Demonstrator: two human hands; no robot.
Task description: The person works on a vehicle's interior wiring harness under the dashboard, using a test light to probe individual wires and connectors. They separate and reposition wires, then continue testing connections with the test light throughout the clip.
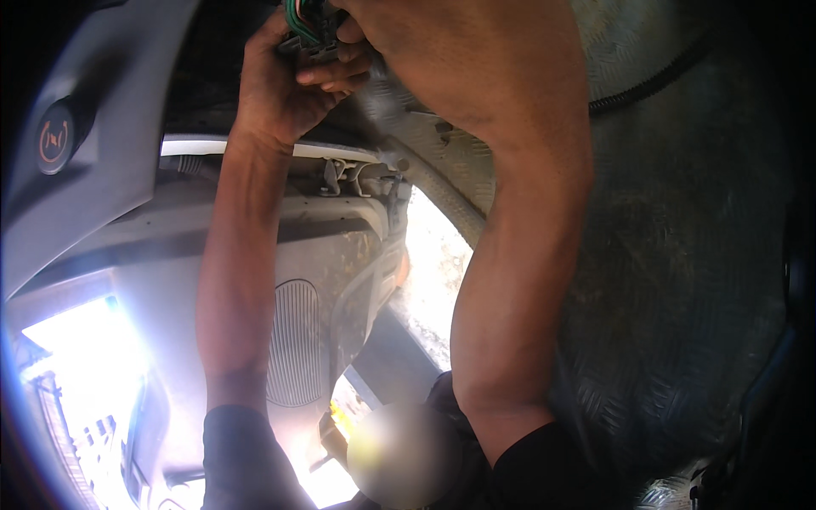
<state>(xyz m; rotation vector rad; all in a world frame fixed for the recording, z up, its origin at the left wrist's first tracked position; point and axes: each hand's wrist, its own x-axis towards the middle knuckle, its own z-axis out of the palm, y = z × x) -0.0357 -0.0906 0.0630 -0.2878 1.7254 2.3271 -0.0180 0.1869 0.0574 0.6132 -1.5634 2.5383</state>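
At the top of the head view, a grey plastic wire connector point(314, 49) with green wires point(297, 19) coming out of it is held up. My left hand point(285, 100) grips it from the left and below, fingers curled around it. From the right, my right hand point(378, 24) closes on the same connector, a fingertip pressed to its side. The upper edge of the picture cuts off part of this hand and the wires. Whether the connector is joined to anything there cannot be made out.
A vehicle door panel with a ribbed speaker grille point(295, 342) stands at the left, below a grey trim piece with a round dark knob point(55, 136). Patterned metal flooring point(671, 280) fills the right, crossed by black corrugated tubing point(650, 83). Bright daylight enters through the door gap.
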